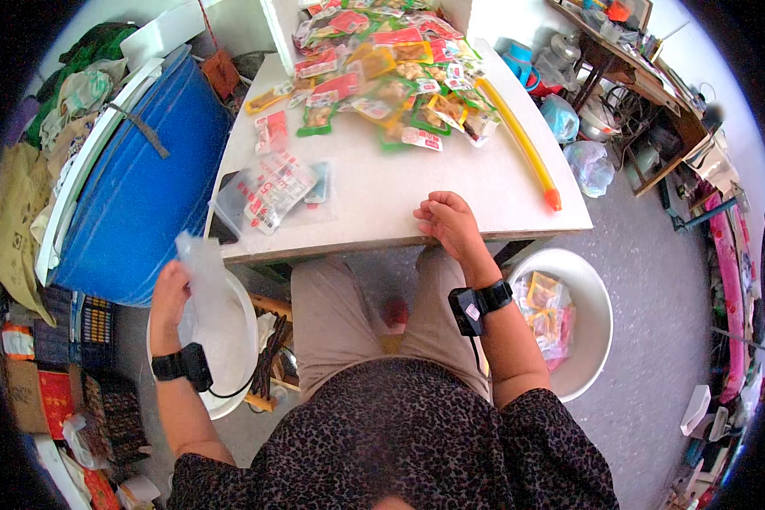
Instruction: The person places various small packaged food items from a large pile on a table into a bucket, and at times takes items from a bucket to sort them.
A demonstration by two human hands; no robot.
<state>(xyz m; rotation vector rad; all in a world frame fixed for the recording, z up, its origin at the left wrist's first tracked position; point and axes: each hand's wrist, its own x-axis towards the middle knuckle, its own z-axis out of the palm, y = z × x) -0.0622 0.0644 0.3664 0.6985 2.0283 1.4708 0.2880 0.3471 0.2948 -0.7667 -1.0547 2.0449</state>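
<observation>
My left hand [171,296] grips a clear plastic bag [205,280] above a white bucket [245,319] at the left of the table. The bag is blurred and appears flat. Over the table's front edge, my right hand [445,220] has its fingers curled loosely; nothing shows in it. Left of that hand, several printed clear plastic bags [280,185] lie on the white tabletop [382,185]. A heap of small sealed food packets [389,70] in red, green and yellow covers the far part of the table.
A yellow tube with an orange end [523,143] lies along the table's right side. Below my right forearm stands a white bucket [602,331] holding several packets [548,312]. A large blue barrel [140,185] flanks the table's left edge. Cluttered shelving [650,76] stands at the far right.
</observation>
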